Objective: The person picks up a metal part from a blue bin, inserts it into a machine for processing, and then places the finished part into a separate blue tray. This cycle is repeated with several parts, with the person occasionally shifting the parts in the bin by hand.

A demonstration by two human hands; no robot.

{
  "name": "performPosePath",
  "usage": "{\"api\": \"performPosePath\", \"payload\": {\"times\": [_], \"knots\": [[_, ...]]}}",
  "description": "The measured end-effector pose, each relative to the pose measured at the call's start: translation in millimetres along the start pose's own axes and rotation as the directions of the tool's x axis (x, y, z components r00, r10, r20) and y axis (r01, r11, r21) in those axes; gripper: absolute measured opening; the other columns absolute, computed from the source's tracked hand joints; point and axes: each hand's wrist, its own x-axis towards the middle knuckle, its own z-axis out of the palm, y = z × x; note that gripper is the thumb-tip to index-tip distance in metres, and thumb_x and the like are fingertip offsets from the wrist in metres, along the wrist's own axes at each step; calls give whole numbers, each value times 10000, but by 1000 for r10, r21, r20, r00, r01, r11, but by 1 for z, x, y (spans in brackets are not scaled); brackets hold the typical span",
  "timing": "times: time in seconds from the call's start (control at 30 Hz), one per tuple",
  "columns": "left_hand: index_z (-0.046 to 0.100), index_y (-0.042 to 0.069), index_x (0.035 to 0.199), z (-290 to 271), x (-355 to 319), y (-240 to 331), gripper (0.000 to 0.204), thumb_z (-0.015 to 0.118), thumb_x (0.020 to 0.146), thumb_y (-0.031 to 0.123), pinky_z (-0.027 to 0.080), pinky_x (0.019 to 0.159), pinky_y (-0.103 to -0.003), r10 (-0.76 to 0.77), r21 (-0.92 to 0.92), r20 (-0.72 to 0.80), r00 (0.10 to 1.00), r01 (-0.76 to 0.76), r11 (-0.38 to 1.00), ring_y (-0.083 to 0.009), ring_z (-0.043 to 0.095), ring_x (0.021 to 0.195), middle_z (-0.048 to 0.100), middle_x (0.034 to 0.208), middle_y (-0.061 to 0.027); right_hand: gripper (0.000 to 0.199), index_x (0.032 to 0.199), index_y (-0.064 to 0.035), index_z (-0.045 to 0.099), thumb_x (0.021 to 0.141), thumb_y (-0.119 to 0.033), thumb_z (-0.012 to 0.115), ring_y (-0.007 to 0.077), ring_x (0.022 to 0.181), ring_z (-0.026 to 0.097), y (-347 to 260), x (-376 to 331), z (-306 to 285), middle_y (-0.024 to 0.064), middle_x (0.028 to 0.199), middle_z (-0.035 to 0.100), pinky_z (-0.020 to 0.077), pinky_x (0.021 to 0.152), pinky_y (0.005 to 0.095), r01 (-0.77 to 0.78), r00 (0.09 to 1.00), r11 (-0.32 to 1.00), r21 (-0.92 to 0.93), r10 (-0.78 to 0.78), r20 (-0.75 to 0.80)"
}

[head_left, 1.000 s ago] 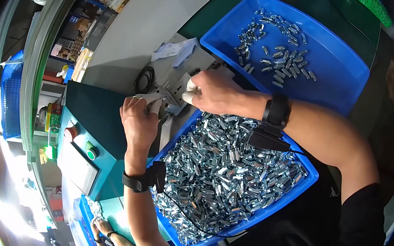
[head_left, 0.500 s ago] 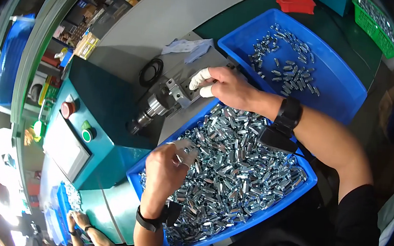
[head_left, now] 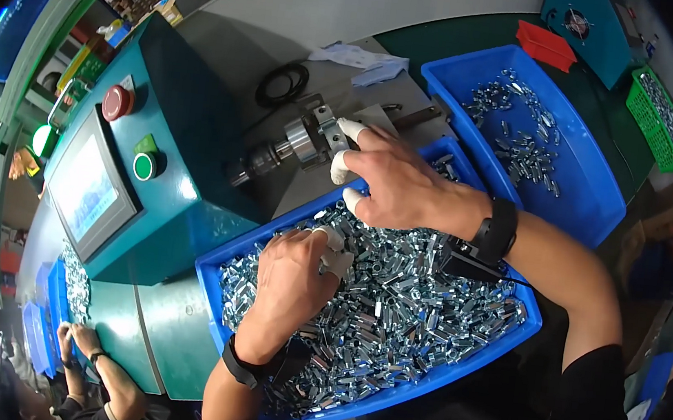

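Note:
My left hand [head_left: 293, 275] reaches into the near blue bin [head_left: 211, 267], fingers curled among the pile of small shiny metal parts [head_left: 399, 315]; white fingertip covers show, and what it pinches is hidden. My right hand [head_left: 393, 183], also with white fingertip covers, reaches forward with its fingers at the jaw of the metal chuck [head_left: 311, 138] that juts from the teal machine [head_left: 186, 153]. Whether a part sits between those fingertips cannot be made out. Both wrists wear black bands.
A second blue bin [head_left: 584, 195] with fewer metal parts stands at the right. On the machine are a red button [head_left: 116, 102], a green button [head_left: 143, 165] and a screen [head_left: 88, 188]. Black rubber rings [head_left: 282, 84] and a cloth [head_left: 364, 61] lie behind. Another person's hands [head_left: 76, 343] work lower left.
My left hand left the chuck area and dropped down into the near bin of parts. My right hand stayed at the chuck.

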Motion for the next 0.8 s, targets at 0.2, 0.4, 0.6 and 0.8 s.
{"api": "performPosePath", "payload": {"times": [0.2,0.4,0.6,0.8], "knots": [[633,33,841,1,5,0,204,735,699,138,465,660,-406,-29,-61,-96,995,23,998,-308,606,723,645,742,-103,239,833,-29,621,611,-106,665,452,1146,475,0,2,3,356,1249,463,395,979,467,19,1000,1000,13,-19,0],[661,26,902,1,7,-1,254,750,693,140,476,639,-387,-90,123,-27,996,93,988,-294,611,701,647,743,-105,204,800,-20,613,614,-91,657,443,1113,489,9,2,4,348,1229,477,408,952,466,72,995,994,85,-65,-80],[679,32,982,4,7,-2,327,764,690,152,491,642,-361,-133,54,-47,990,136,989,-270,628,688,659,748,-103,188,776,-5,608,619,-98,651,439,1110,494,17,-4,-1,347,1216,487,413,937,465,-28,996,991,134,38,-78],[682,46,984,-4,5,3,323,764,689,148,494,636,-357,-192,81,-64,979,197,977,-264,635,689,660,744,-99,184,721,1,600,616,-141,653,424,1036,530,16,0,0,338,1131,530,423,913,459,66,992,997,39,-62,-107]]}}
